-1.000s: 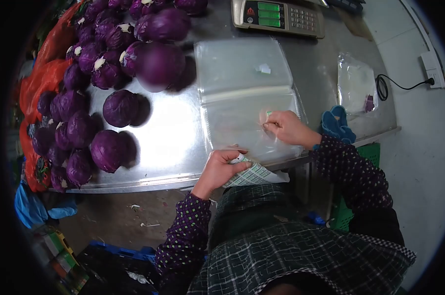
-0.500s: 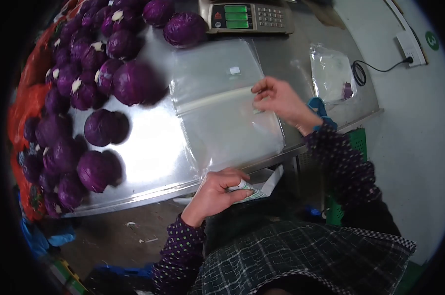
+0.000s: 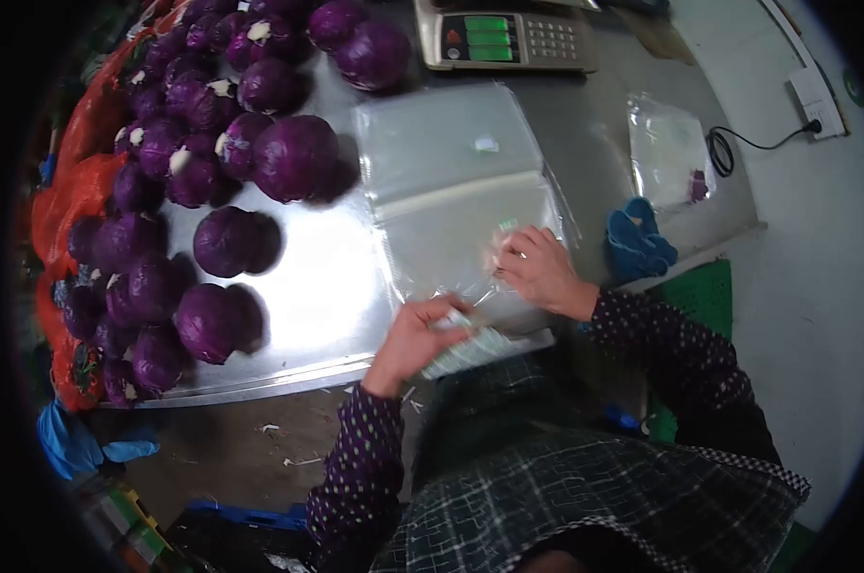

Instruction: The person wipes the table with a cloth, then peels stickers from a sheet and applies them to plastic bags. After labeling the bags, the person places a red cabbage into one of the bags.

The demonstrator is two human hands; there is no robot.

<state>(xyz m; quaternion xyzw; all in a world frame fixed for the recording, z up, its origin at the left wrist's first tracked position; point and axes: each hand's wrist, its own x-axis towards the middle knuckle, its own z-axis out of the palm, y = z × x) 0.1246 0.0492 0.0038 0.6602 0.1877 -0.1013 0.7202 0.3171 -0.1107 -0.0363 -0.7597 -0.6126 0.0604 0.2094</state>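
Observation:
My left hand (image 3: 416,344) is closed on a strip of white-and-green labels (image 3: 475,351) at the table's front edge. Over the lower part of a stack of clear plastic bags (image 3: 432,244) is my right hand (image 3: 539,271), its fingers curled and the tips smeared by motion; whether they hold anything is hidden. A small green-and-white label (image 3: 507,226) lies on the bags just beyond those fingers. Higher on the stack shows another small white label (image 3: 486,145).
Several red cabbages (image 3: 295,159) cover the table's left side beside red mesh sacking (image 3: 78,210). A scale (image 3: 508,40) with lit green displays stands at the back. To the right are a blue object (image 3: 639,241), another clear bag (image 3: 663,148) and a black cable (image 3: 766,145).
My right hand has moved down and towards my left hand, and a small label now shows on the bags where its fingers were. The label strip is turned flatter. The view has shifted.

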